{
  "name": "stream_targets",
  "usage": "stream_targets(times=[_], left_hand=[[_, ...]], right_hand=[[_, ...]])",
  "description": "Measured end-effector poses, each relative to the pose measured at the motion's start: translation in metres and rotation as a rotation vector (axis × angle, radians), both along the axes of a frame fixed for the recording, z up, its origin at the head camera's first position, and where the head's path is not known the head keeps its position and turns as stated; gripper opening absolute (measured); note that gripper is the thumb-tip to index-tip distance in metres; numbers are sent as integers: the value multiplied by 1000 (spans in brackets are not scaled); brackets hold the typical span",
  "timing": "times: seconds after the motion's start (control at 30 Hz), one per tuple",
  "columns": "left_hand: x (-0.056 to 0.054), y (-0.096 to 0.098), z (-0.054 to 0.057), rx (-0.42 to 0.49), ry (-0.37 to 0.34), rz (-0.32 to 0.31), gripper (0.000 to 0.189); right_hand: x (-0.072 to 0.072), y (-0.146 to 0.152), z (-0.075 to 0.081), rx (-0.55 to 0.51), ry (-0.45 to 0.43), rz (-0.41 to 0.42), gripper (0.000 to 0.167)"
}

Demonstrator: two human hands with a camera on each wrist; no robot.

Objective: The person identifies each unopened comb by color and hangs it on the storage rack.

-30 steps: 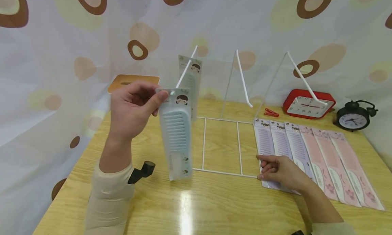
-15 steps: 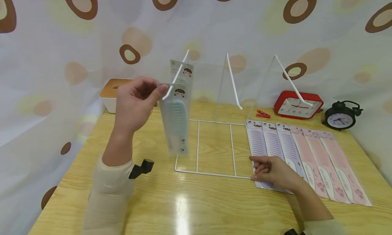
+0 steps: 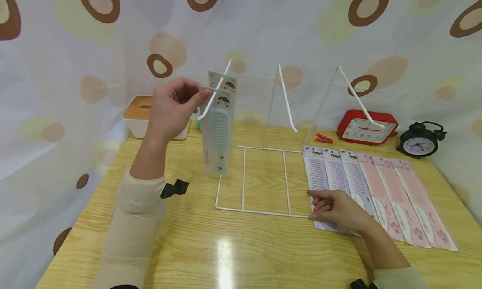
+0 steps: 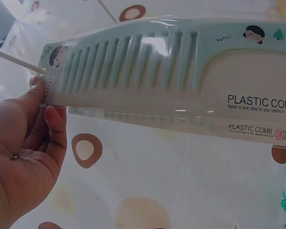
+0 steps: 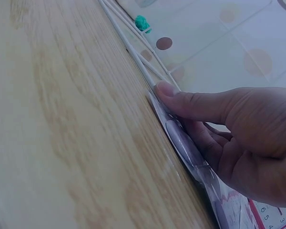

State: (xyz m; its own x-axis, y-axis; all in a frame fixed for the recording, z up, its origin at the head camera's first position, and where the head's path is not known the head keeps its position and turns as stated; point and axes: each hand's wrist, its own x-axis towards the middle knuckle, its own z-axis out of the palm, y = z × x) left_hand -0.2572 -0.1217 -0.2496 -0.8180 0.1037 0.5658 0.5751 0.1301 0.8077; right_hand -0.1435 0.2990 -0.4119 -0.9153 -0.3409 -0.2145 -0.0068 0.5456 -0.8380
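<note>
Pinched at its top edge by my left hand [image 3: 174, 107] is a light green plastic comb in a clear pack [image 3: 215, 134]. The left prong of a white wire display rack [image 3: 263, 212] passes through the pack's top, and the pack hangs upright. Behind it on the same prong is a second green comb pack [image 3: 228, 86], mostly covered. My right hand [image 3: 340, 211] holds the rack's base wire at the front right corner, thumb and index finger on the wire. Under that hand lies the nearest purple comb pack [image 3: 315, 172], partly hidden.
Purple packs and pink comb packs [image 3: 412, 197] lie in a row to the right. Behind them are a red clock [image 3: 368, 128], a black alarm clock [image 3: 419, 142] and a red clothespin [image 3: 324, 139]. A tissue box [image 3: 137, 117] stands at back left. The rack's middle prong [image 3: 287, 98] juts forward.
My left hand has slid the front green comb pack onto the left prong and back along it, toward the other pack. The view shifted slightly. My right hand stayed on the rack.
</note>
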Motion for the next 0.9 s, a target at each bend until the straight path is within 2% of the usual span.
stream_targets(times=[0.27, 0.37, 0.47, 0.53, 0.6, 0.67, 0.73, 0.9], left_hand=[[1, -2, -1, -32, -28, -33, 12], [7, -5, -2, -51, -53, -13, 22], [16, -10, -2, -87, -65, 51, 35], [22, -13, -3, -93, -57, 77, 39], [29, -17, -3, -113, -43, 78, 41], [36, -20, -7, -136, -41, 20, 42], [45, -22, -14, -183, -56, -79, 43], [66, -24, -48, -350, -193, -353, 51]], right_hand=[[-2, 2, -2, 22, 22, 9, 72], [-2, 2, -1, 28, 20, 16, 73], [-4, 1, 0, 39, 27, 25, 73], [-5, 1, 1, 42, 28, 27, 73], [-5, 1, 2, 44, 22, 28, 73], [-6, 1, 3, 45, 11, 31, 74], [-7, 3, 4, 44, -4, 40, 73], [-16, 11, 10, 58, -26, 41, 66]])
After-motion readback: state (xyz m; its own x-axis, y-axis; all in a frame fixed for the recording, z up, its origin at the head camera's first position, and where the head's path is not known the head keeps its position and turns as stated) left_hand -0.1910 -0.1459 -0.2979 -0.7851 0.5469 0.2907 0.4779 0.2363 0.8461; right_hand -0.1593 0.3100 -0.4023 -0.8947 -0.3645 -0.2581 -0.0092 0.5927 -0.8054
